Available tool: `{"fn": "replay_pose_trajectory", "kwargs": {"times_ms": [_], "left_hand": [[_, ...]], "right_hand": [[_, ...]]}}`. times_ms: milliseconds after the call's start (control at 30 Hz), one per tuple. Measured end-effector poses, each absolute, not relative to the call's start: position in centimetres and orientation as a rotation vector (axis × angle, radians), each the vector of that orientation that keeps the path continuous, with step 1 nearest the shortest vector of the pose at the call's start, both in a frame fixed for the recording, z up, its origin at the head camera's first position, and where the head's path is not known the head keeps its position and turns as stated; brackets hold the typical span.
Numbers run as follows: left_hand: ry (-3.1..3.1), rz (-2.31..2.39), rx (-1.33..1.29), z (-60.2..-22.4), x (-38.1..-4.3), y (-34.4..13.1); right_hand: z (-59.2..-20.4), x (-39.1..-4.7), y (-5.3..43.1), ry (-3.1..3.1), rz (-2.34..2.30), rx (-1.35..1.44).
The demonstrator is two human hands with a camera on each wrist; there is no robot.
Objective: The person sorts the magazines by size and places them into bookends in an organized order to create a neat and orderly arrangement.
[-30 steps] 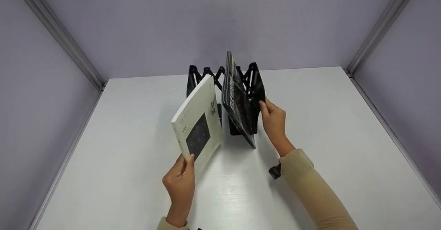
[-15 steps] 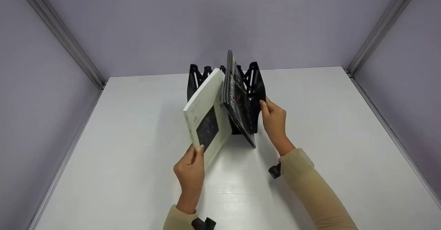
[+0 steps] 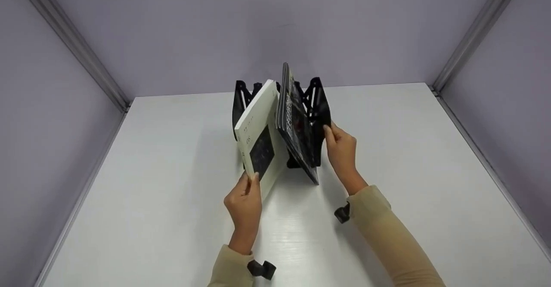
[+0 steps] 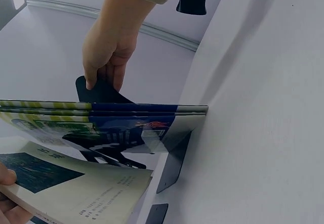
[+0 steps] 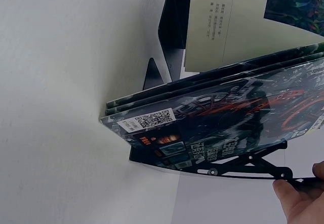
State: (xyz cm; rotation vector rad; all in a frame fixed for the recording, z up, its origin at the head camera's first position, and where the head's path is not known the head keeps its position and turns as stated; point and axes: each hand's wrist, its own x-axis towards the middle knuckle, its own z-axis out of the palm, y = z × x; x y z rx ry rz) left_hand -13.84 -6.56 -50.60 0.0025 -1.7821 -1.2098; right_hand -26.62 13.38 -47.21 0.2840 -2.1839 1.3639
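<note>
My left hand (image 3: 245, 201) pinches a cream-coloured book (image 3: 255, 121) by its near edge, thumb on the cover with the dark picture. The book stands tilted inside a black folding bookend (image 3: 319, 106), left of the thin dark-covered magazines (image 3: 301, 132). These magazines lean in the bookend; their lower corners meet the white surface in the right wrist view. My right hand (image 3: 342, 151) grips the bookend's right end plate between thumb and fingers. In the left wrist view, a gap separates the book (image 4: 91, 188) from the magazines (image 4: 131, 128).
The bookend stands near the back of a white table (image 3: 163, 192), close to the lilac back wall (image 3: 193, 33). Lilac panels also flank the table on both sides. Small black devices are strapped at both sleeve cuffs (image 3: 368, 199).
My left hand has carried the book rightward and away from me, further into the bookend and closer to the magazines. My right hand stays on the end plate.
</note>
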Motion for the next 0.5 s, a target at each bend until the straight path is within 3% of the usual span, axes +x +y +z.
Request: {"fn": "replay_pose_trajectory", "kwargs": {"times_ms": [500], "left_hand": [[-1.777,-1.187,0.024,-51.5,-16.5,-5.3]], "right_hand": [[-47.2,-26.3,13.4,-2.162,1.348,0.311]]}}
